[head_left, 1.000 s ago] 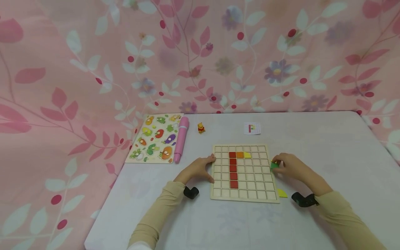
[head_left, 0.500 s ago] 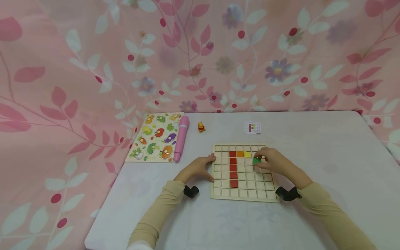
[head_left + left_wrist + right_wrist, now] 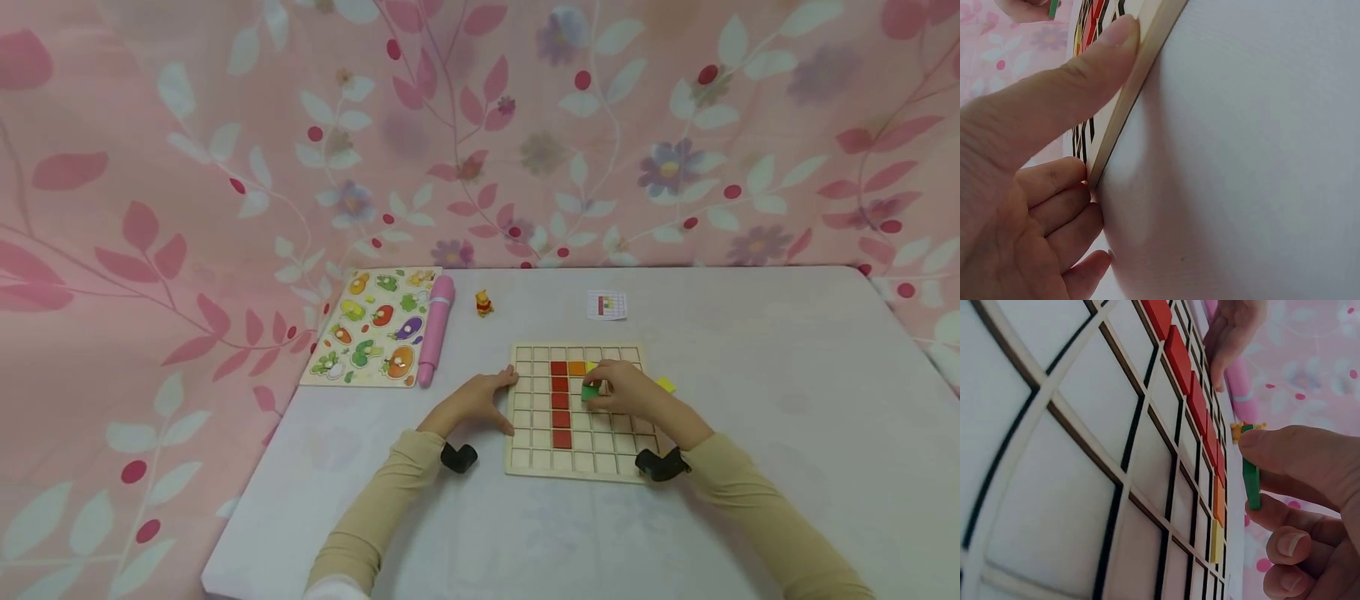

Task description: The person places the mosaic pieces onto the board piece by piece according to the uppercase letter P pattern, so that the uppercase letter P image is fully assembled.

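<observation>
My left hand (image 3: 471, 404) rests spread along the left side of the wooden grid board (image 3: 540, 458). Its thumb (image 3: 1110, 50) lies over the rim, and the other fingertips touch the edge farther along. Over the board, my right hand (image 3: 628, 393) pinches a green square tile (image 3: 1251, 478) between thumb and fingers, held above the grid in the right wrist view. Red tiles (image 3: 560, 401) form a column in the grid. An orange tile (image 3: 576, 368) continues the top row to the right, followed by a yellow tile (image 3: 1217, 542), partly covered by my hand in the head view.
A loose yellow piece (image 3: 666, 384) lies beside the board's right edge. Behind the board are a small pattern card (image 3: 606, 305) and a bear figurine (image 3: 483, 303). To the left lie a vegetable puzzle board (image 3: 371, 333) and a pink pen-shaped stick (image 3: 436, 333).
My right hand has carried the green tile leftward from the board's right edge to over the grid, below the yellow tile. The left hand stays at the board's left side.
</observation>
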Demonstrator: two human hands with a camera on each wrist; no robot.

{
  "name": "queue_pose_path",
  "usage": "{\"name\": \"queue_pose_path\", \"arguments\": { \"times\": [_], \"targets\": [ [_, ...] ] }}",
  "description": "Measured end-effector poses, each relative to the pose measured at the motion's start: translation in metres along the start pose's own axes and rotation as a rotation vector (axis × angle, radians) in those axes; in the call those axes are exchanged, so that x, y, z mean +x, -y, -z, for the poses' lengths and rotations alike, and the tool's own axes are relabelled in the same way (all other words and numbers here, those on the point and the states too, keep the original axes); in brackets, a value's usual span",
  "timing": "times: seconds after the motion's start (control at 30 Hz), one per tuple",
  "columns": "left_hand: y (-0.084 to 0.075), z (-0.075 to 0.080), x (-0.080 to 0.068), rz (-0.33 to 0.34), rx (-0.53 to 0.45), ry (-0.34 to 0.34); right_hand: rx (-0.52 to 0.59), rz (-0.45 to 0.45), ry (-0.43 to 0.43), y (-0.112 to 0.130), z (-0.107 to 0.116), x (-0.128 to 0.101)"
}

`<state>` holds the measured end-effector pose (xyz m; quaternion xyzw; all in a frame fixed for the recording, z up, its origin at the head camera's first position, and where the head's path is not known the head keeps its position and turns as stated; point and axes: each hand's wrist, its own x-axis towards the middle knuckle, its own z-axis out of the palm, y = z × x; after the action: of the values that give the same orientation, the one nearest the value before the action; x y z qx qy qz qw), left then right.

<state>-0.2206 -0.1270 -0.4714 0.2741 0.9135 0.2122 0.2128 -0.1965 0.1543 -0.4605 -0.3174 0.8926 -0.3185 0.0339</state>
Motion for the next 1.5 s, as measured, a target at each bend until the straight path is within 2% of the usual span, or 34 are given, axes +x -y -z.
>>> {"name": "queue_pose_path", "arguments": {
  "times": [0.57,1.07,1.33,1.5],
  "targets": [
    [0.003,-0.002,0.002,0.004,-0.008,-0.007,-0.003,0.083,0.024,-0.007,-0.017,0.011],
    [0.0,-0.001,-0.001,0.012,-0.004,-0.008,-0.018,0.029,0.066,0.0,-0.017,0.012],
    [0.0,0.0,-0.001,0.007,-0.008,-0.007,-0.028,0.037,0.066,0.001,-0.019,0.011],
    [-0.001,0.0,-0.001,0.013,-0.009,-0.004,-0.029,-0.008,0.082,0.002,-0.016,0.011]
  ]
}}
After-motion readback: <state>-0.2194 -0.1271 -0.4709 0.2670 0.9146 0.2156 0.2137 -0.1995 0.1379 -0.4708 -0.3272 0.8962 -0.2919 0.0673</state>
